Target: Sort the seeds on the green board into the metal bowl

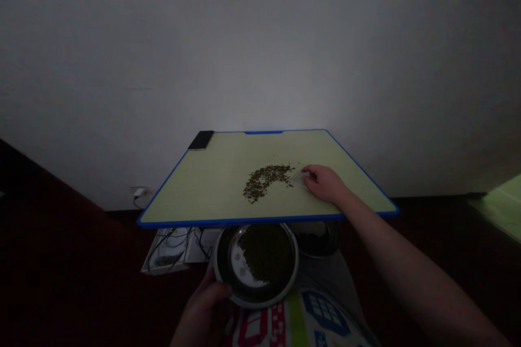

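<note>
A shiny metal bowl [290, 280] is tilted just below the table's front edge. My left hand [203, 303] grips its lower left rim, thumb over the edge. Dark greenish grains [268, 252] cover the right part of the bowl's bottom. Above it, my right hand [323, 181] rests over the right half of the table, fingers closed on a clear curved piece [299, 179] whose exact kind I cannot make out. That piece touches the right end of a curved spread of brown, seed-like grains [264, 179] on the tabletop.
The pale yellow table [211, 195] has a blue rim and stands against a grey wall. A dark phone or tablet [201, 140] lies at its back left corner. Below are a white box with cables [169, 249] and a second, dark bowl [321, 241]. A printed bag [299, 320] covers my lap.
</note>
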Tool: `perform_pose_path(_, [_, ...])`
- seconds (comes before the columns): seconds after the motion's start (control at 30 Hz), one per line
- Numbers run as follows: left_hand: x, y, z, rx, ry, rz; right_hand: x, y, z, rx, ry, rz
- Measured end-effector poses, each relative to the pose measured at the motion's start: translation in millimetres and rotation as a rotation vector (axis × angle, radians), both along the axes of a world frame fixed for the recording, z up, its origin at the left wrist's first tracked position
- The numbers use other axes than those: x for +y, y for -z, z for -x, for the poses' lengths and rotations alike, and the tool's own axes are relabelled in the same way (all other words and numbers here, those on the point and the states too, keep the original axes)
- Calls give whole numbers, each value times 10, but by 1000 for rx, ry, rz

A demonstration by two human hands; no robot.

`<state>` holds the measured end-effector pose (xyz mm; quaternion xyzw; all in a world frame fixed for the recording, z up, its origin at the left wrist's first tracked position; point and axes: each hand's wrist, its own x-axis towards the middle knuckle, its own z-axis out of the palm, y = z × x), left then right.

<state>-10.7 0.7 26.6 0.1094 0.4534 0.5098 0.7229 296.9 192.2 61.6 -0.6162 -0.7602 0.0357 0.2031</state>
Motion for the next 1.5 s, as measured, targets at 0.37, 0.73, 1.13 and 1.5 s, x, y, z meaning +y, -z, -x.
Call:
perform_pose_path(0.37, [10, 36, 21, 7, 33, 12, 30, 12, 18, -17, -29, -7])
perform_pose_path(0.73, [1, 86, 26, -34, 43, -7, 65, 4, 60, -69, -62, 0])
perform_pose_path(1.13, [2, 101, 17, -37, 39, -19, 100, -233, 136, -241, -147, 39])
perform_pose_path(1.5, [-8, 30, 2, -3, 41, 3, 70, -49, 118, -29, -95, -27])
